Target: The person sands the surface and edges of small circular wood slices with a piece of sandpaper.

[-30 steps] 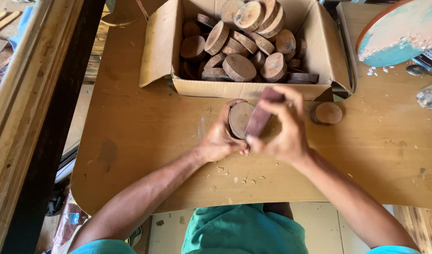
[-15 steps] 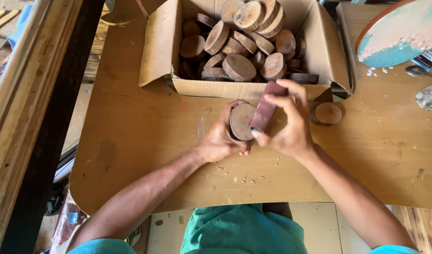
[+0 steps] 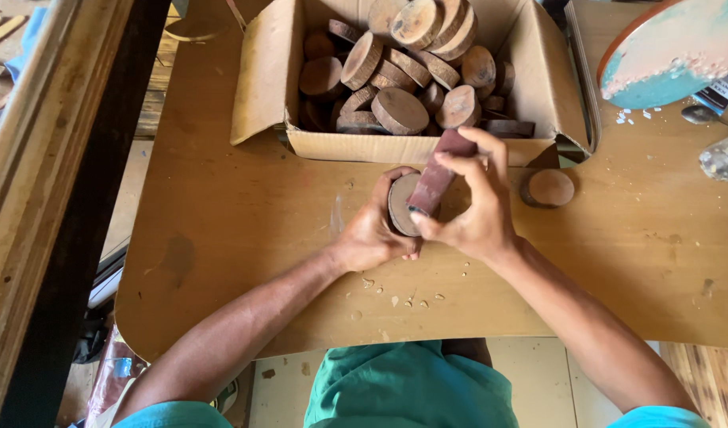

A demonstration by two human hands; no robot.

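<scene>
1. Wood disc (image 3: 401, 204) held on edge above table (image 3: 221, 222), just in front of cardboard box (image 3: 427, 147).
2. Left hand (image 3: 372, 234) curled around disc, fingers closed on rim.
3. Right hand (image 3: 471, 214) pinching sandpaper strip (image 3: 437, 176) against disc face.
4. Second disc (image 3: 548, 188) lying flat to the right.

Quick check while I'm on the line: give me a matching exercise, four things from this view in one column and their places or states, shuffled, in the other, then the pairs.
Things:
1. round pale wooden disc
2. reddish-brown strip of sandpaper
3. open brown cardboard box
4. lone round wooden slice

Places or states:
A. lying flat on the table, right of both hands
B. held on edge in the left hand
C. heaped with wooden slices
D. gripped by the right hand, laid against the disc

Pairs: 1-B, 2-D, 3-C, 4-A
</scene>
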